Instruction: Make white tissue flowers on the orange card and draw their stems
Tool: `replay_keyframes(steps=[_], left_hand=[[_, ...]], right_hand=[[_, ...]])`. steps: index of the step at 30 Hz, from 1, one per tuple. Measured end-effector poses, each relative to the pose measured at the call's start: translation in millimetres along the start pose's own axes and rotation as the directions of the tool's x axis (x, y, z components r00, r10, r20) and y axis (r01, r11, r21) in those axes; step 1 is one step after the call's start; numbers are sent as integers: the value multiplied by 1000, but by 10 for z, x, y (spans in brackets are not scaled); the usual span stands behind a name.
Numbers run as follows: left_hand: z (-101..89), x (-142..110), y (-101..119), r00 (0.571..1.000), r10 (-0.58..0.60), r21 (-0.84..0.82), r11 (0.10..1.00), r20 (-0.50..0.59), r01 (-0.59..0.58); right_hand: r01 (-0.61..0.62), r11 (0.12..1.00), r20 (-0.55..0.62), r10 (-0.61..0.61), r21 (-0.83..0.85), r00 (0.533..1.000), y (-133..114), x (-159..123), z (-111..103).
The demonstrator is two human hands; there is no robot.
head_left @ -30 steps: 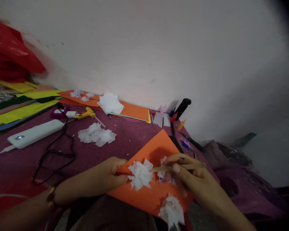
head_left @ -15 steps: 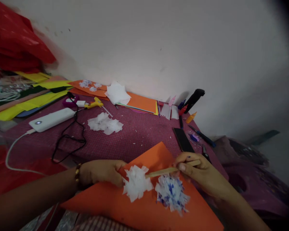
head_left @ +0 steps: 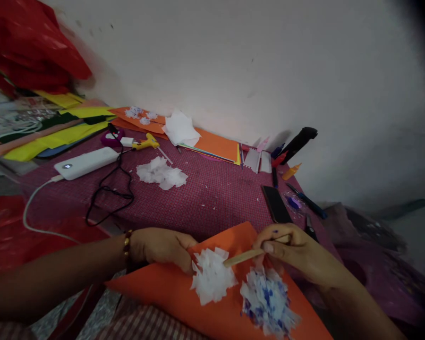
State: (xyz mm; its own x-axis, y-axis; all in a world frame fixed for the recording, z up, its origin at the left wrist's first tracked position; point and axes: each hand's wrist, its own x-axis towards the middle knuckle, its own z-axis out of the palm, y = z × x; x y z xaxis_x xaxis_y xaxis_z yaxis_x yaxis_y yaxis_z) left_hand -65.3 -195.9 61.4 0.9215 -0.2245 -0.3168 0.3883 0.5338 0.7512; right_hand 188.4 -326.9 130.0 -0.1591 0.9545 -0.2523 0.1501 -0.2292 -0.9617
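Note:
An orange paper sheet [head_left: 173,295] slants across my lap and the table's front edge. Two paper puffs sit on it: a white tissue-paper flower [head_left: 213,276] and a blue-speckled tissue-paper flower [head_left: 268,302] to its right. My left hand [head_left: 166,250] is closed on the sheet's upper left edge, beside the white flower; its fingertips are hidden beneath. Pinched in my right hand [head_left: 292,252] is a flat wooden stick [head_left: 242,257]. The tip of this stick touches the right side of the white flower.
Loose white tissue pieces [head_left: 162,173] lie on the checked tablecloth [head_left: 212,189]. A white power bank [head_left: 87,164], a black cord [head_left: 101,189] and a yellow glue gun [head_left: 146,142] are at left. A phone [head_left: 276,204] lies at right. Paper sheets [head_left: 219,144] line the wall.
The whole view has shifted, so most things appear further right. The flowers and sheet sit slightly lower in the picture. Both hands keep their hold, and the stick's tip stays against the white flower.

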Motion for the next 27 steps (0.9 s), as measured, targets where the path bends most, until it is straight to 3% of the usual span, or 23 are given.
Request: replay_keyframes(steps=[10,27], left_hand=[[-22,19,-36,1000,10,-40,999,-3,-10],[-42,25,-78,1000,-7,-33,999,15,7]], right_hand=[[-39,999,96,37,21,995,-38,80,42],[-66,998,154,65,5,986,-22,114,62]])
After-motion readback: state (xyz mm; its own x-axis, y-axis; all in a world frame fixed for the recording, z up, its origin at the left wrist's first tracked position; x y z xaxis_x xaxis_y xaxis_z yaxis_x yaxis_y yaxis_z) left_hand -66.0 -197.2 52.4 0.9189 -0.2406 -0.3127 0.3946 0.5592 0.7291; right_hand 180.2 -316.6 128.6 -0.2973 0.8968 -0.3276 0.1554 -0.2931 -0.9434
